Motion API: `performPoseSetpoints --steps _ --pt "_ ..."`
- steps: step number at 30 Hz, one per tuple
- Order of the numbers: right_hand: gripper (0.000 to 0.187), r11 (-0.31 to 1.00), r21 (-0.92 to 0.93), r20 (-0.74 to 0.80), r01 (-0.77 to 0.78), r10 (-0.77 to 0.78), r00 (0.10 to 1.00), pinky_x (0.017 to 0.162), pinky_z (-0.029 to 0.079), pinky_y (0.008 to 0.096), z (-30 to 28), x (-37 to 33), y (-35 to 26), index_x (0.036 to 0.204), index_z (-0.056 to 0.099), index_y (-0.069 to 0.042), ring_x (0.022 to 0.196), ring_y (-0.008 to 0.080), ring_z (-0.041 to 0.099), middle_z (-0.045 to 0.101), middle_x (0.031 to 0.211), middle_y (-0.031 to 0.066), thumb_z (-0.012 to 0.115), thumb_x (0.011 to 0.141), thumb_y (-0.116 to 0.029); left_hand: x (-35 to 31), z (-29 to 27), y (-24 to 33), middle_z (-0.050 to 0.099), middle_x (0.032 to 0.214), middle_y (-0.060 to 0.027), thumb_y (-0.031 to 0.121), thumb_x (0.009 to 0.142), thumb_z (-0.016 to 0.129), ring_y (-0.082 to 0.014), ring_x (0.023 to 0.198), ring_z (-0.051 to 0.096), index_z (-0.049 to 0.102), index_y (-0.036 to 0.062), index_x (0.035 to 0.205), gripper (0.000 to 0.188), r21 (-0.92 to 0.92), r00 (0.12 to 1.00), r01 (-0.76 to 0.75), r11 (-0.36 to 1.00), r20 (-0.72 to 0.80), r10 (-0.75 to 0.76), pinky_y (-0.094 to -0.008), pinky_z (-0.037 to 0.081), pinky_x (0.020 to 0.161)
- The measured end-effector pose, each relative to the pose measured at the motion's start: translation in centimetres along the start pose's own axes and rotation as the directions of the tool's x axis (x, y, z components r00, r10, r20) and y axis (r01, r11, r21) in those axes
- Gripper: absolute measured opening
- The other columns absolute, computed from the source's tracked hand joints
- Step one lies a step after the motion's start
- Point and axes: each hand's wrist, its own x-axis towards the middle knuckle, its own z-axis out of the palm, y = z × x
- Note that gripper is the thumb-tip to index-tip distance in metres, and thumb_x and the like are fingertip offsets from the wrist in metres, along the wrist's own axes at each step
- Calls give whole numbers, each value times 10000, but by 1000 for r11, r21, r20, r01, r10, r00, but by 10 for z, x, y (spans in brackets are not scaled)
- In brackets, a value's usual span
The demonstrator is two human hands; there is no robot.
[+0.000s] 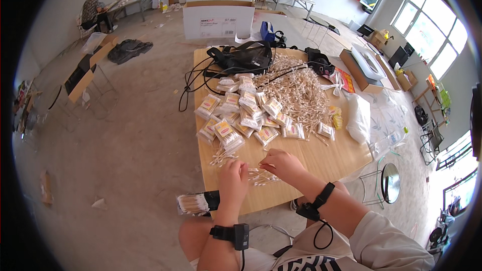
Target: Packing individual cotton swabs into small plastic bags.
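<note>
My left hand (pixel 234 174) is closed over the near left part of the wooden table (pixel 321 164); what its fingers hold, if anything, is hidden. To its right, my right hand (pixel 282 163) is pinched, with its fingertips close to the left hand; what is in the pinch is too small to make out. Loose cotton swabs (pixel 261 176) lie on the table between and under the hands. Beside my left wrist, at the table's edge, is a clear bag of cotton swabs (pixel 193 204) against something black. Beyond the hands lie several filled cotton swab packs (pixel 228 134).
A large heap of loose cotton swabs (pixel 296 90) covers the table's far middle. Behind the packs sit a black bag (pixel 246 57) and cables. A white plastic bag (pixel 358 119) lies at the right edge. White cartons (pixel 219 19) stand beyond; a person (pixel 95 11) sits far left.
</note>
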Motion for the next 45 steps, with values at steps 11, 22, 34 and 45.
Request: performPoseSetpoints --steps 11,22,34,45 --pt "205 990 120 -205 68 -43 978 801 545 421 11 6 -12 1072 721 -115 944 313 653 646 1011 90 720 901 -228 1 -13 8 690 825 -177 156 1005 578 -394 780 669 634 12 937 169 -138 988 136 981 92 -124 -459 502 665" --pt "163 955 149 -192 -257 283 940 801 543 400 5 -4 55 978 680 -70 899 318 657 633 991 108 765 864 -150 3 -13 9 740 863 -125 174 1047 531 -263 791 724 655 4 1014 213 -153 988 134 979 97 -120 -353 539 709" --pt "119 905 134 -400 -404 422 813 844 509 435 -41 3 89 974 665 -61 976 323 633 630 1046 110 707 894 -138 3 -12 14 750 983 -149 54 1007 541 -273 888 736 670 11 1074 152 -184 973 35 982 230 9 -349 560 767" --pt "735 978 -155 -42 143 -151 988 1201 322 454 27 -27 -14 1519 387 -24 1461 341 381 408 1569 165 673 925 -350 5 -15 6 734 1079 -157 -74 914 458 -343 1002 697 630 29 1218 364 -168 997 37 985 79 -23 -414 553 828"
